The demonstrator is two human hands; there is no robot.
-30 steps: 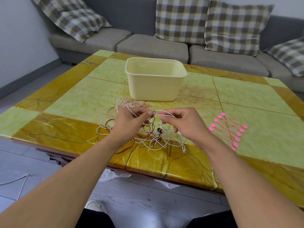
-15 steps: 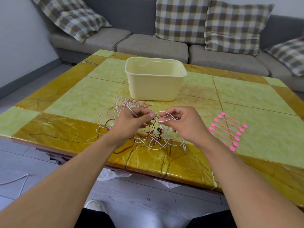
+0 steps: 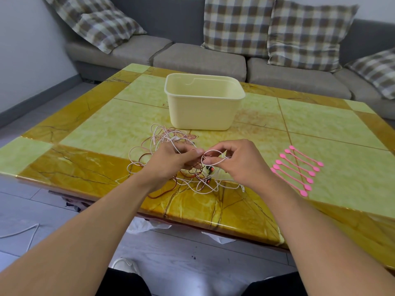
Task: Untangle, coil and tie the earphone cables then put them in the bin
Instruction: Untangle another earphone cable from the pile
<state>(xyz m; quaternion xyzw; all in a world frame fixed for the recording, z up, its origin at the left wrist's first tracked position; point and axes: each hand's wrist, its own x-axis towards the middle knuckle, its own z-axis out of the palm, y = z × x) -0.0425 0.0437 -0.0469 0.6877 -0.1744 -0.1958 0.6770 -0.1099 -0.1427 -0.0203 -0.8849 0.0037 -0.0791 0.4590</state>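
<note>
Glossy marble-patterned tiles, amber round the border and pale green in the middle, cover the bench (image 3: 85,129), which stands on a grey plank floor (image 3: 64,210) where a loose white cord (image 3: 21,231) lies near the left side.

Close to the bench's near edge, just left of centre, the earphone cables (image 3: 162,139) lie in a loose tangle of thin white, pinkish and dark red strands, with small red-and-black earbud pieces (image 3: 210,168) among them. Both hands work above this heap. The left hand (image 3: 171,161) has its grip curled, thumb and forefinger pinching a white strand. The right hand (image 3: 237,163) pinches the same white cable, which arcs into a small oval loop (image 3: 210,151) between the two hands.

Toward the right edge, well apart from the tangle, six pink silicone ties (image 3: 297,170) lie side by side in a slanted row, each a slim strip with round ends.

Farther back, near the bench's centre, stands the bin (image 3: 203,112), a cream plastic tub with rounded corners and a smooth rolled rim.

Beyond the far edge sits a grey fabric sofa (image 3: 198,60) with brown-and-cream checked cushions (image 3: 237,24).
</note>
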